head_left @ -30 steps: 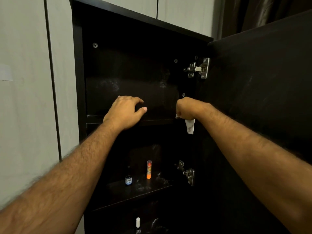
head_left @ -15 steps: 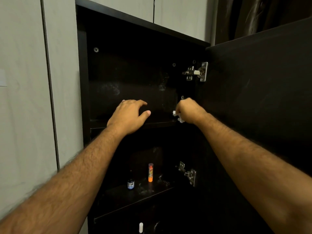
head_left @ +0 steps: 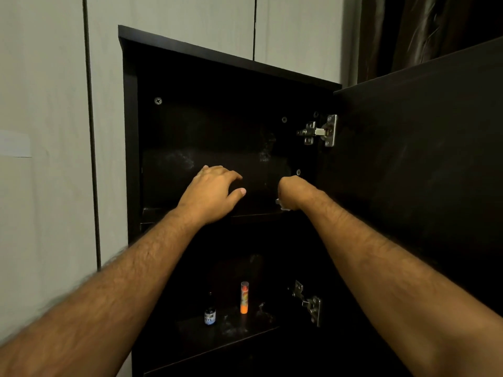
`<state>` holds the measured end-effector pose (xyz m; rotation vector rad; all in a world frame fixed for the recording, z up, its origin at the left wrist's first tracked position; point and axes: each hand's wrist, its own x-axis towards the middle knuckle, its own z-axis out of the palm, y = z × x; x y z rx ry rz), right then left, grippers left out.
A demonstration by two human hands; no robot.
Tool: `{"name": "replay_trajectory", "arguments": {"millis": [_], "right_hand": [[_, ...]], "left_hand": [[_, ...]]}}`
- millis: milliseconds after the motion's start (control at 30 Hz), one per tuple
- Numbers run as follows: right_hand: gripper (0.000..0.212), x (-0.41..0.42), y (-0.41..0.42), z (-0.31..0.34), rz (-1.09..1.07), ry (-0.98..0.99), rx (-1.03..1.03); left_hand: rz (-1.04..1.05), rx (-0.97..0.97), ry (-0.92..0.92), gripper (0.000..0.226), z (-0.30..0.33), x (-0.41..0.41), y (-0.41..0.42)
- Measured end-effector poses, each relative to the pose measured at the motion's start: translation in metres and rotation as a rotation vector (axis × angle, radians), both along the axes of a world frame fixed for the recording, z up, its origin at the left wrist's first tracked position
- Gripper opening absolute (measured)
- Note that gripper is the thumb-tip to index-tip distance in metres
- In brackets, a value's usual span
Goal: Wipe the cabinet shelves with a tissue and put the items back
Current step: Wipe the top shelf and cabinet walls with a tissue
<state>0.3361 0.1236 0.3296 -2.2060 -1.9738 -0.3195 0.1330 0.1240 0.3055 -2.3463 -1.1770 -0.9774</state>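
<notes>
While the right hand (head_left: pixel 292 193) gripped the tissue (head_left: pixel 282 205) at the shelf's (head_left: pixel 255 213) right end, unwiped shelf ran leftward; left hand (head_left: pixel 215 194) rested loose-fingered mid-frame.

Small bottle (head_left: pixel 210 314) label (partly legible): "IVE"

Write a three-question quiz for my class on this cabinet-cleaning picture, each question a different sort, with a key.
1. True or false: the right hand grips the tissue at the upper shelf.
2. Which item on the lower shelf stands nearer the lower hinge? A) dark dropper bottle B) orange tube
3. Fill in: the left hand rests on the upper ____.

Key: 1 true; 2 B; 3 shelf.
</notes>
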Motion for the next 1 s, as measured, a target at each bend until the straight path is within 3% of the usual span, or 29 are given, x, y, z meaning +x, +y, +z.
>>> {"name": "replay_trajectory", "arguments": {"millis": [133, 267, 333, 433, 533, 667, 833, 1000], "right_hand": [[0.005, -0.006, 0.001, 0.004, 0.029, -0.04, 0.05], [0.009, -0.006, 0.003, 0.022, 0.193, 0.426, 0.091], [0.014, -0.002, 0.004, 0.028, 0.191, 0.525, 0.362], [0.022, 0.006, 0.008, 0.041, 0.182, 0.425, 0.805], [0.02, 0.006, 0.004, 0.065, 0.243, 0.238, 0.954], [0.016, -0.001, 0.006, 0.088, 0.234, 0.066, 0.994], [0.015, -0.004, 0.014, 0.091, 0.08, 0.006, 0.865], [0.02, -0.014, 0.03, 0.087, -0.022, -0.018, 0.875]], "left_hand": [[-0.012, 0.019, -0.019, 0.045, 0.011, 0.009, 0.002], [-0.048, 0.034, -0.056, 0.041, 0.011, 0.014, 0.009], [-0.061, 0.06, -0.071, 0.039, 0.011, 0.016, 0.012], [-0.086, 0.076, -0.055, 0.038, 0.01, 0.016, 0.014], [-0.121, 0.076, -0.038, 0.038, 0.013, 0.015, 0.017], [-0.138, 0.095, -0.04, 0.039, 0.015, 0.012, 0.02], [-0.081, 0.102, -0.014, 0.042, 0.008, 0.012, 0.019], [0.079, 0.14, 0.034, 0.058, 0.0, 0.016, 0.02]]}}
